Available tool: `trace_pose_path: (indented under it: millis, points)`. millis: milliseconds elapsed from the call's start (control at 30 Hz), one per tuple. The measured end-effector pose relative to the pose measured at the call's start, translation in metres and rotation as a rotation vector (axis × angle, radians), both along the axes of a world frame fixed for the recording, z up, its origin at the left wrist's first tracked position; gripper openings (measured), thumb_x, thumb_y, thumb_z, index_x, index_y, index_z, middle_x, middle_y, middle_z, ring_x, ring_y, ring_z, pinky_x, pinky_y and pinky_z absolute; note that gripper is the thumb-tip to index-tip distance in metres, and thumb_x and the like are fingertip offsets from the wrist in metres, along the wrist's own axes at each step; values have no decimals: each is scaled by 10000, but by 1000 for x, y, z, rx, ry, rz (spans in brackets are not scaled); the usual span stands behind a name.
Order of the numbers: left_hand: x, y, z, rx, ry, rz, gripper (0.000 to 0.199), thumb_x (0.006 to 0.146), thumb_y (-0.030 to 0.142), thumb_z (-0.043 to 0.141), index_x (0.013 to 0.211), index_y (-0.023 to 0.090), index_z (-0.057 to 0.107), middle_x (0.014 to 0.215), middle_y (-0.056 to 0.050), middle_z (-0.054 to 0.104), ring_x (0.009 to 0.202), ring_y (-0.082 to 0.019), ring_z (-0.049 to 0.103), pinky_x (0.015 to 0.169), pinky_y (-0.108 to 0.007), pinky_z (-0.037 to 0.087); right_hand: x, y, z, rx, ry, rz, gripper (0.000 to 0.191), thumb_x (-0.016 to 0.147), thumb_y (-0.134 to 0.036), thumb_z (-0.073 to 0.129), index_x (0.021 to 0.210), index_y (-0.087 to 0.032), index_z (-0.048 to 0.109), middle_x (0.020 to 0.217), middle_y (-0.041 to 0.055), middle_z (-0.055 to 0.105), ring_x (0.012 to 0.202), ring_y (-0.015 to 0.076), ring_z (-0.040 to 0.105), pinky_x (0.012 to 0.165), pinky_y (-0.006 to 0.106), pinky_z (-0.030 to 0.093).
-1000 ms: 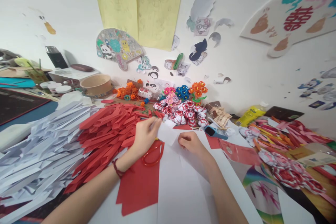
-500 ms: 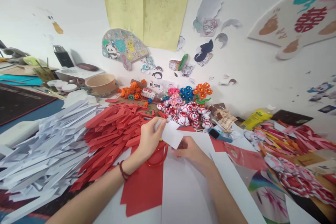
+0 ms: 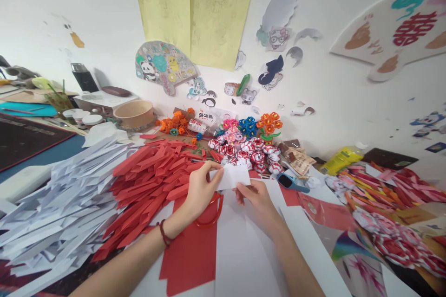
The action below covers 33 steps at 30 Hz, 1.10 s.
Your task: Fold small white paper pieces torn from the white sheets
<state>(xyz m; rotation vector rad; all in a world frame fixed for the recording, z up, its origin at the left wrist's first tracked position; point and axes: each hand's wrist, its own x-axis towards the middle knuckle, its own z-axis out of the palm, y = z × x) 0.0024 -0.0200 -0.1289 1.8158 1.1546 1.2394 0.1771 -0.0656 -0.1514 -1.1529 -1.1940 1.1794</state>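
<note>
Pinching small white paper (image 3: pixel 233 176) — left hand (image 3: pixel 203 185) at left end, right hand (image 3: pixel 258 198) at lower edge

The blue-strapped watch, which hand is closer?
Right. The right hand is left of the blue-strapped watch, at the right end of the small white paper; the left hand is farther left, at the other end.

On my left wrist (image 3: pixel 174 226) I am wearing a dark red bracelet (image 3: pixel 162 234), thin and cord-like, its strands looping around and sitting close. My left hand (image 3: pixel 202 189) and right hand (image 3: pixel 258 198) are showing bare, and my left forearm (image 3: pixel 128 260) and right forearm (image 3: pixel 296 255) are going uncovered as well
</note>
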Motion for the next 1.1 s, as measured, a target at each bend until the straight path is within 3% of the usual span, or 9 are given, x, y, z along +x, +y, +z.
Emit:
trace_pose_path:
  millis: [233, 367, 600, 800, 1100]
  points:
    - [0, -1, -3, -8, 30, -65, 183, 895, 321, 469, 879, 184, 589, 821, -18, 671, 722, -140, 597, 636, -220, 414, 5, 5, -4, 88, 9, -111, 315, 799, -418, 657, 649, -141, 659, 625, 59, 639, 546, 143, 555, 539, 273, 432]
    - [0, -1, -4, 5, 164, -32, 203, 884, 295, 487, 1046, 224, 588, 966, -28, 692, 818, -169, 629, 700, -249, 441, -2, 3, -1, 87, -13, -100, 309, 808, -404, 650, 644, -142, 660, 596, 43, 623, 538, 137, 547, 546, 272, 428]
    - [4, -6, -1, 178, 342, -143, 454, 865, 385, 541, 1282, 222, 462, 1251, -91, 596, 1091, -251, 578, 934, -383, 406, -4, 2, 0, 90, -48, -128, 321, 811, -413, 639, 628, -148, 641, 588, 32, 608, 532, 134, 540, 547, 270, 424]
    - [3, -6, -1, 228, 413, -184, 541, 849, 445, 559, 1324, 233, 410, 1280, -87, 576, 1132, -259, 556, 923, -390, 405, -3, 3, 1, 114, -50, -145, 326, 825, -414, 621, 635, -150, 640, 539, 20, 579, 523, 130, 524, 546, 263, 407]
    - [4, -11, 0, 190, 482, -194, 494, 895, 471, 465, 1322, 226, 417, 1185, -80, 633, 989, -262, 606, 803, -368, 446, -3, 5, -6, 127, -77, -147, 333, 811, -418, 645, 616, -148, 628, 523, 7, 567, 505, 115, 515, 520, 244, 398]
